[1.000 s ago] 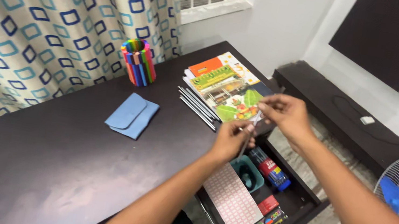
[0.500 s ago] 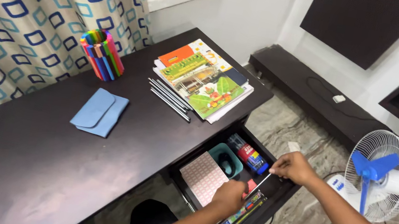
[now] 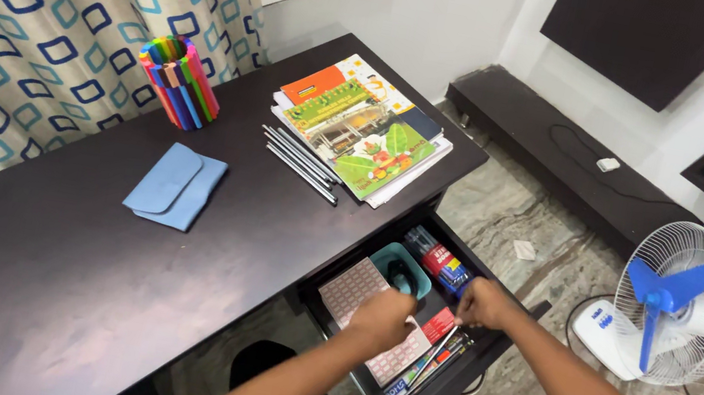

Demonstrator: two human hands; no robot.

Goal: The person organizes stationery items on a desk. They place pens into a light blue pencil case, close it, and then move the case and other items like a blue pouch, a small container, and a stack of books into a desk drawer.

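Note:
Both my hands are down in the open desk drawer. My right hand pinches the top end of a thin silver pen, whose tip points down into a row of pens and pencils along the drawer's front. My left hand is curled knuckles-up over a pink grid pad; its fingertips are hidden. Between and behind the hands are a teal cup, a red box and a dark tube with a red and blue label.
On the dark desk lie a stack of colourful books, several loose pencils, a rainbow pencil holder and a blue pouch. A white and blue floor fan stands right of the drawer. A low dark bench runs along the wall.
Both hands dropped from above the books into the drawer. The right hand brought the pen in and now lowers it toward the row of pens; the view shifted right.

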